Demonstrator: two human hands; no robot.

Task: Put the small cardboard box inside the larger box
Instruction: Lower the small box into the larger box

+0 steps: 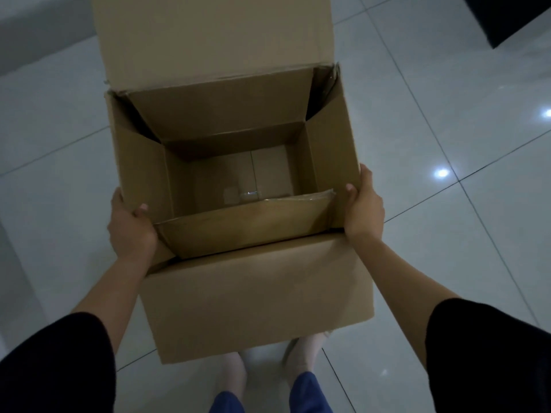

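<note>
A person stood over an open, empty larger box (pixel 238 174) on the tiled floor (pixel 447 234). The left hand (pixel 131 228) and right hand (pixel 363 207) gripped its side walls. No small cardboard box was visible; the placing remained undone.

brown box (pixel 256 299), pale grey tiles (pixel 447 248), black sleeves (pixel 56 371)

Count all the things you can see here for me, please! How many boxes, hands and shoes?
Cardboard box, open and held: 1
Hands, left hand and right hand, gripping the box's sides: 2
Pale shoes, one and another, below the box: 2
Total: 5
No second, smaller box shows.
</note>
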